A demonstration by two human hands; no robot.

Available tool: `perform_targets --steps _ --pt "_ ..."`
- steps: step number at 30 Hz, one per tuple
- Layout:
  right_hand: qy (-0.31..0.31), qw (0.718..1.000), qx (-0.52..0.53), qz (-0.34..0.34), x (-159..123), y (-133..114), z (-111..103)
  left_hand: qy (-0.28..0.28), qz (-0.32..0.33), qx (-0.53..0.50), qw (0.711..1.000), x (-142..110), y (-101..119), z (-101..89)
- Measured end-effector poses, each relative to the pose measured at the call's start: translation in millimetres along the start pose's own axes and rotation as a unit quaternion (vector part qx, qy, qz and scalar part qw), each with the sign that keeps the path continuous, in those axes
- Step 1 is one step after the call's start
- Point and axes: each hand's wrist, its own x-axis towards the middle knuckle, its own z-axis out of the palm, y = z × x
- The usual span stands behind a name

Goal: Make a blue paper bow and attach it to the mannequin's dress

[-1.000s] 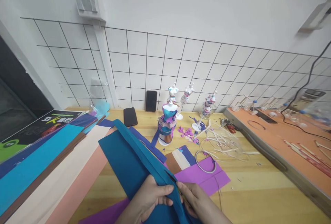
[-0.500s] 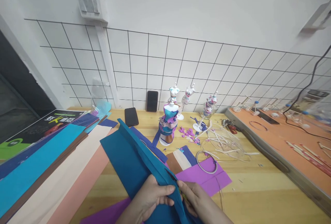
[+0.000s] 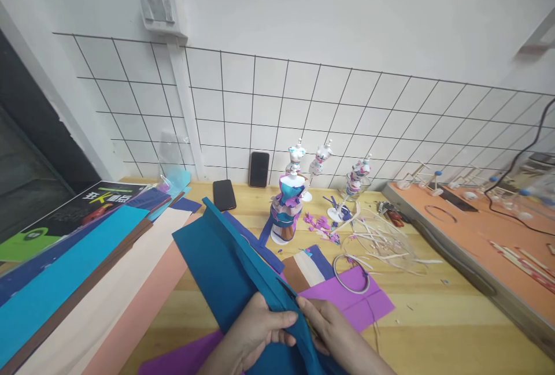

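Grips a folded teal sheet, stretching from mid-table to the near edge of the table, with the left hand's fingers closed on it. Holds scissors at the fold with the right hand, fingers curled shut around largely hidden handles. Has a purple sheet and metal ring just to the right, a dressed mini mannequin beyond, and two phones near the far edge.

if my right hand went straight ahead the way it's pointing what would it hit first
Probably the teal paper: your right hand points forward and left, and the scissors it holds lie at that sheet's fold. Beyond might come the dark blue strip, though depth there is unclear.
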Motion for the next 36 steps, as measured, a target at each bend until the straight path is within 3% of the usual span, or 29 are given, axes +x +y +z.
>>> perform_targets --steps 15,24,36 --pt "0.017 1.0 -0.017 -0.002 3 3 1 -0.02 -0.021 0.008 1.0 6 -2 -7.0" --pt "-0.006 1.0 0.007 -0.007 2 0 0 0.084 0.044 -0.008 0.995 4 24 -15.8" --pt "-0.024 0.998 0.05 -0.005 4 -6 -3 0.071 0.03 0.016 0.997 6 22 -22.4"
